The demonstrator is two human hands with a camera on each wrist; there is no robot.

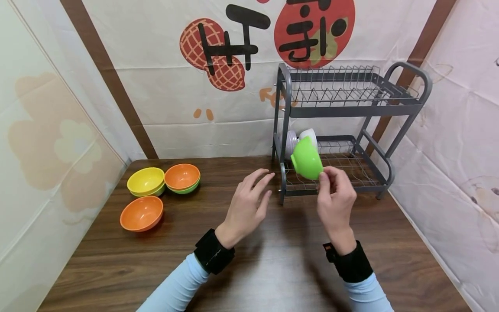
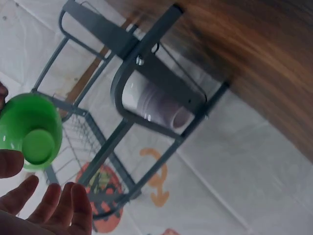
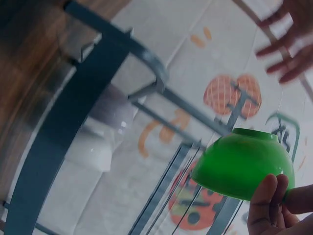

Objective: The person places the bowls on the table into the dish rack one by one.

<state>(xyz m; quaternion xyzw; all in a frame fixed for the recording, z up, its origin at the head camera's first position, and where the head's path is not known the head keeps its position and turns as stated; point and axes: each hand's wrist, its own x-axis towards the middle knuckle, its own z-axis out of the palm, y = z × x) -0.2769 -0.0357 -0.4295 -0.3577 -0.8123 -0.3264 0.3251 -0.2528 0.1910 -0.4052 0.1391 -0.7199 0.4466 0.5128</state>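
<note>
A green bowl [image 1: 306, 159], tilted on its side, is pinched at its rim by my right hand [image 1: 337, 197] in front of the rack's lower shelf. In the right wrist view the fingers and thumb hold the edge of the green bowl [image 3: 244, 164]. My left hand [image 1: 246, 203] is to the left of the bowl, fingers loosely bent and apart from it, holding nothing. The two-tier dish rack [image 1: 354, 112] stands behind. On its lower shelf, at the left end, a white bowl [image 1: 309, 135] and a pale greyish bowl [image 1: 290, 145] stand on edge, partly hidden by the green one.
At the table's left side, a yellow bowl [image 1: 145, 181] sits stacked in a green one, an orange bowl [image 1: 182, 176] is nested in another green one, and a single orange bowl [image 1: 142, 214] lies nearer. A printed cloth [image 1: 163, 95] hangs behind the wooden table [image 1: 128, 268].
</note>
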